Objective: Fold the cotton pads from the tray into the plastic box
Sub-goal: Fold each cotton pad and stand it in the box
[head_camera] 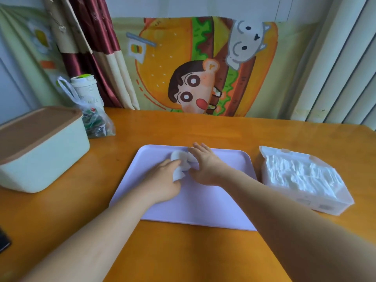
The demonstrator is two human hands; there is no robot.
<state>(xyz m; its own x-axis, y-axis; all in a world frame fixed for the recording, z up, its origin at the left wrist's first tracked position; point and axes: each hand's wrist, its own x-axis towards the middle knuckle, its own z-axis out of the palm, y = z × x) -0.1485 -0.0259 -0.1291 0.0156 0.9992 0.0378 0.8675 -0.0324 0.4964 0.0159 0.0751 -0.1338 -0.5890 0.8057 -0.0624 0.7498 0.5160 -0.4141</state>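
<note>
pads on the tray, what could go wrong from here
1. The pads lie clumped between the left hand, which pinches one, and the flat right hand; several may lift at once.
2. The box already looks well filled with white pads, so another folded one may not sit flat.

The orange-brown wooden table (183, 251) spreads beneath your left hand (162, 178) and your right hand (205, 165). Straight beyond them a cartoon burger cloth (162, 58) hangs against the wall. Beyond and to the left of your left hand hang maroon-and-cream curtains (97, 58). Far right of your right hand stand pale vertical panels (335, 68). The light is soft and even.
</note>
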